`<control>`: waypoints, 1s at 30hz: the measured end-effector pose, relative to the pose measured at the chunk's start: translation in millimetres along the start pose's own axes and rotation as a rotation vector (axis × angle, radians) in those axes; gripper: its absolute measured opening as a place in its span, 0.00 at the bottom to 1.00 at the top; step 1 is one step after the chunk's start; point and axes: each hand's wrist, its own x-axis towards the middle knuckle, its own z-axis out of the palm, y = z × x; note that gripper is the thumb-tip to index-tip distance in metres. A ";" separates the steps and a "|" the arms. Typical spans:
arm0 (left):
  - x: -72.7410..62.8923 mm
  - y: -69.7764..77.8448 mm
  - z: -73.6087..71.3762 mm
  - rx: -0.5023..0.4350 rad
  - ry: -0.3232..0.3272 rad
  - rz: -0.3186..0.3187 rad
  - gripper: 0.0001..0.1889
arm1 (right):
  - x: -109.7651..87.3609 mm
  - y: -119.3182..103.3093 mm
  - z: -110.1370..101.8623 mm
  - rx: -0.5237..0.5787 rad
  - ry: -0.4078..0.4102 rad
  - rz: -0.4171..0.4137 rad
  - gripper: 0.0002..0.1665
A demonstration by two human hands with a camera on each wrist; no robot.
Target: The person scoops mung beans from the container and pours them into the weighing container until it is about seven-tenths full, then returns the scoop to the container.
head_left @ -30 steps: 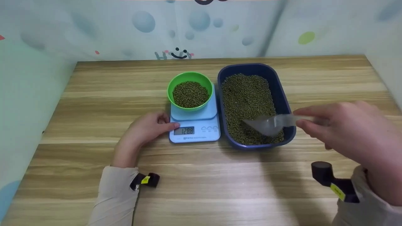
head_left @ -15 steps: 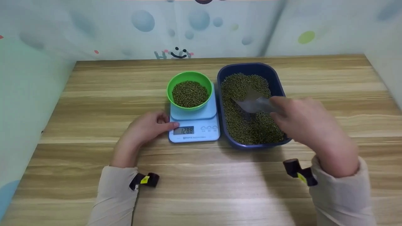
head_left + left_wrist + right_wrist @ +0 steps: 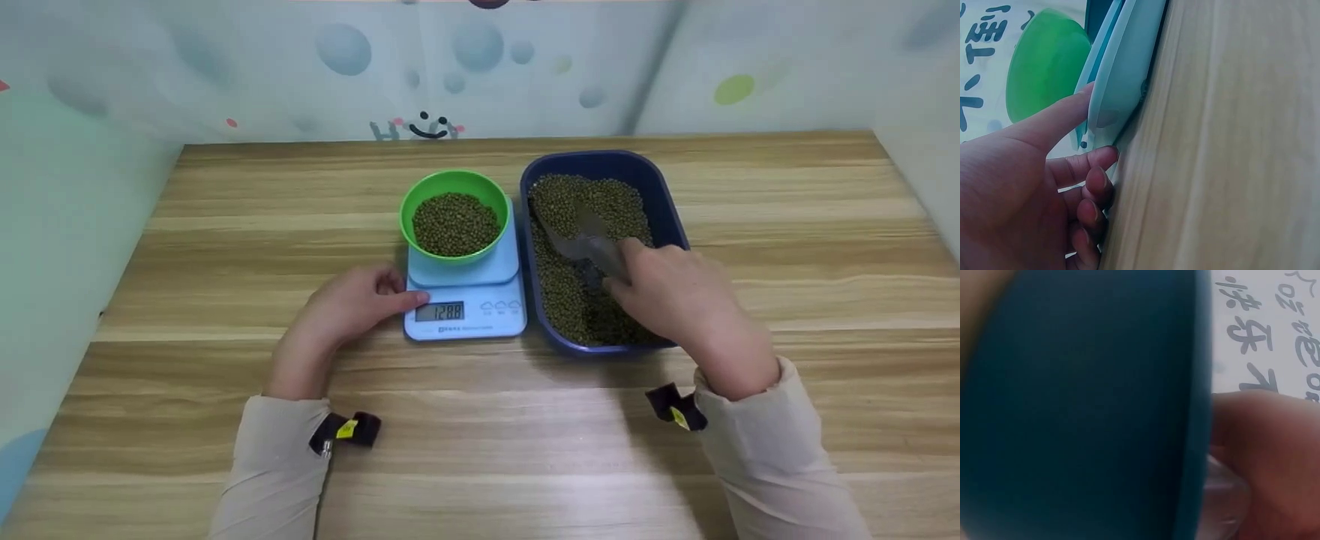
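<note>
My left hand (image 3: 356, 304) pinches the near-left corner of a light blue kitchen scale (image 3: 491, 324), thumb on top and index finger at the lower edge. Its display (image 3: 440, 311) reads 128.8. On the platform sits a green bowl (image 3: 484, 189) partly filled with small greenish-brown beans, which look like mung beans. Right of the scale, a dark blue tub (image 3: 664, 214) holds more of these beans (image 3: 562, 289). My right hand (image 3: 675, 292) reaches over the tub and grips the handle of a translucent scoop (image 3: 602, 253), whose blade is sunk among the beans.
The wooden table (image 3: 247, 247) carries the scale and tub side by side, nearly touching. A patterned pale curtain or wall (image 3: 540, 97) rises behind the table's back edge. In the right wrist view the tub's outer wall (image 3: 1089, 405) fills much of the frame.
My right hand has moved left and inward over the tub, pushing the scoop from the near right through the beans toward the far left. The left hand and the 128.8 reading have stayed the same.
</note>
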 end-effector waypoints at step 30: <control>-0.9 0.7 0.2 0.000 0.000 -0.005 0.29 | 9.9 6.6 10.1 0.009 -0.084 -0.008 0.20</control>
